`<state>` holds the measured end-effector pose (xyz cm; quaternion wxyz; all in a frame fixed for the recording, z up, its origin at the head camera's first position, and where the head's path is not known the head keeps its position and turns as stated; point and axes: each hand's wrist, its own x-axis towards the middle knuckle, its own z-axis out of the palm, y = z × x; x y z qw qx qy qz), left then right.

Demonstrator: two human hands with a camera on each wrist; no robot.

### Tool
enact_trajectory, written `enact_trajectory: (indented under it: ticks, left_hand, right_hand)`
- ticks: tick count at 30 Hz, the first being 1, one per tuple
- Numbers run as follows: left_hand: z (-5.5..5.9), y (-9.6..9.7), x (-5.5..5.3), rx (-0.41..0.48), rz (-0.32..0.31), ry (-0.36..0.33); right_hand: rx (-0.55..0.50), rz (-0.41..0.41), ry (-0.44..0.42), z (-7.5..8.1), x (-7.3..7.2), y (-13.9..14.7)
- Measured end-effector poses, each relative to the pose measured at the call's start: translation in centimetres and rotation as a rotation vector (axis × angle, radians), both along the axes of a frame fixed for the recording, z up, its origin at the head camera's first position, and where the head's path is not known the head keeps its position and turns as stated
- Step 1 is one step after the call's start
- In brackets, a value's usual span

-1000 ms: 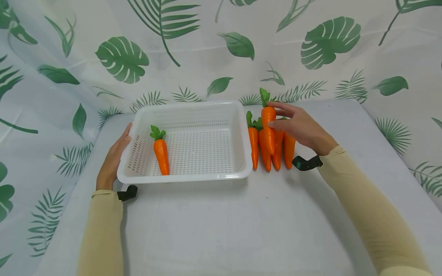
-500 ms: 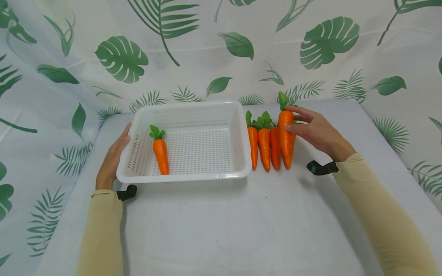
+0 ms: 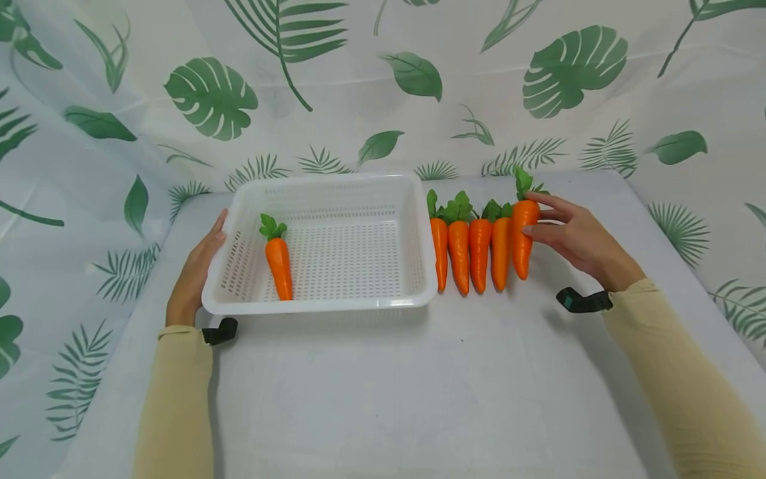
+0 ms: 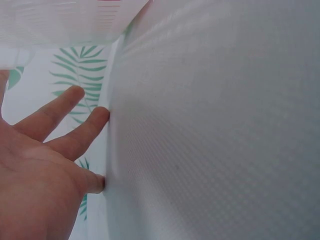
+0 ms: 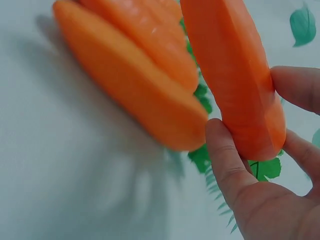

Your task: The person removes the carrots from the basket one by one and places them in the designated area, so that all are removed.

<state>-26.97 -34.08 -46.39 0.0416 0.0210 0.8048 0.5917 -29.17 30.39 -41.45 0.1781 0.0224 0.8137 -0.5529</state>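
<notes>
In the head view my right hand [image 3: 577, 239] pinches an orange carrot [image 3: 524, 229] with a green leafy top, between thumb and fingers. The right wrist view shows the thumb on one side of this carrot [image 5: 235, 85] and fingers on the other. Several more carrots [image 3: 479, 253] lie side by side just left of it, leafy ends away from me. My left hand [image 3: 194, 276] rests against the left side of a white perforated plastic basket [image 3: 323, 309]. Its fingers spread straight beneath the basket's edge in the left wrist view. A single carrot [image 3: 278, 269] lies inside the basket, toward its left.
A white cloth covers the table [image 3: 383, 392]. Behind it hangs a white backdrop [image 3: 335, 133] printed with green leaves. The leftmost carrot [image 3: 439, 253] of the row lies right at the basket's right wall.
My right hand has carried its carrot rightward from above the row to beyond its right end, uncovering the carrots beneath. The left hand and basket stay in place.
</notes>
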Motion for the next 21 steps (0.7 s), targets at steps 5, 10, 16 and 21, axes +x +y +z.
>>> enact_trajectory:
  ticks: [5,10,16,21]
  left_hand:
    - [0.0,0.0,-0.1,-0.005,0.003,-0.003]
    - [0.1,0.0,0.0,-0.006,0.005,-0.004]
    - [0.0,0.0,0.0,0.002,0.003,-0.004]
    - [0.0,0.1,0.0,0.012,0.001,-0.008]
  right_hand:
    - [0.040,-0.009,-0.008,-0.7,0.1,0.8]
    - [0.082,0.004,0.005,-1.6,0.0,1.3]
    - [0.215,0.027,0.039,-2.7,-0.1,1.6]
    - [0.238,0.030,0.043,-3.2,-0.4,1.5]
